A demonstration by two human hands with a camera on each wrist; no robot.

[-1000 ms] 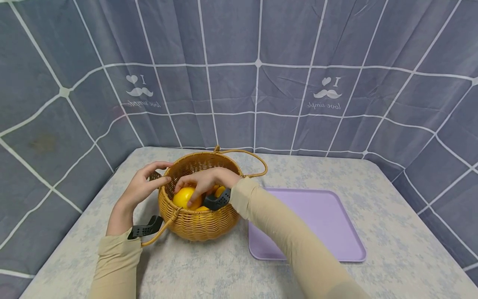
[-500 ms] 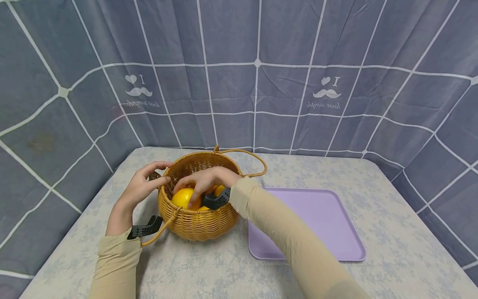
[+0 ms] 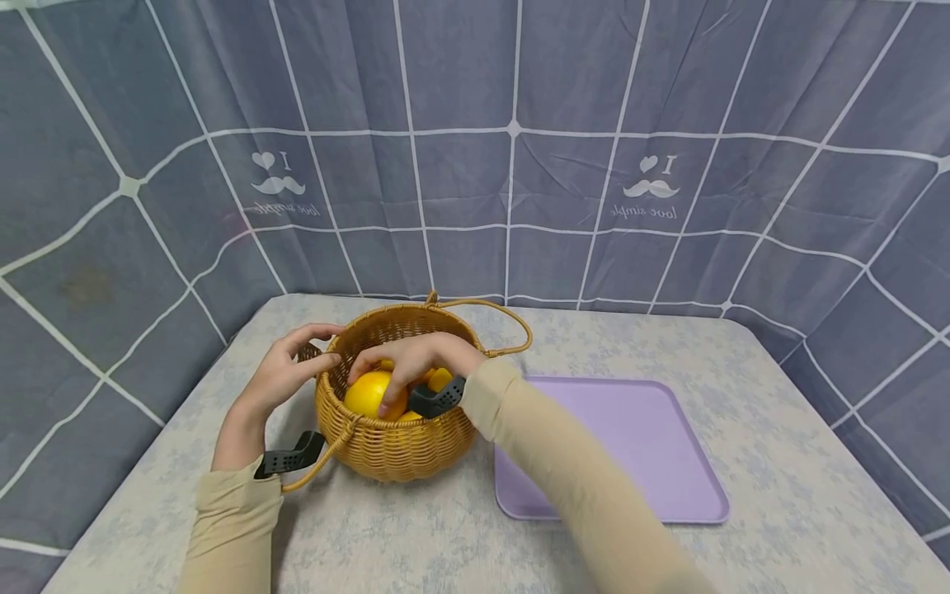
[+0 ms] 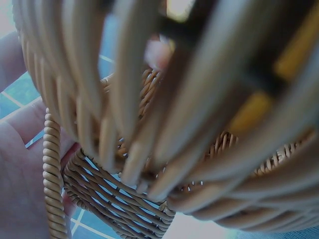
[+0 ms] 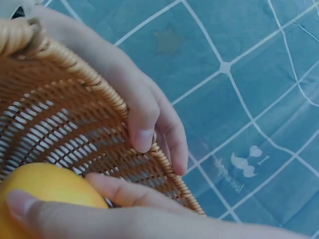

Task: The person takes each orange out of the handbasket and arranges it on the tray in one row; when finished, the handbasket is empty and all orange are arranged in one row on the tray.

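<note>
A round brown wicker basket (image 3: 401,458) stands on the left part of the table. My left hand (image 3: 278,371) holds its left rim, with the thumb over the edge as the right wrist view shows. Inside the basket, my right hand (image 3: 416,356) grips a smooth yellow-orange orange (image 3: 366,398) between thumb and fingers. The right wrist view has this orange (image 5: 55,181) low at the left, the thumb lying across it. More yellow fruit (image 3: 439,379) sits under and beside my right hand, partly hidden by it. Basket strands fill most of the left wrist view.
A flat lilac tray (image 3: 638,445) lies right of the basket, partly covered by my right sleeve (image 3: 564,462). One looped basket handle (image 3: 512,318) sticks out to the right, the other (image 3: 315,470) toward my left wrist. A grey-blue checked curtain (image 3: 467,181) hangs behind the pale patterned table (image 3: 787,429).
The orange has shifted very slightly to the right within the basket along with my right fingers. My left hand, the basket and the tray stay in place.
</note>
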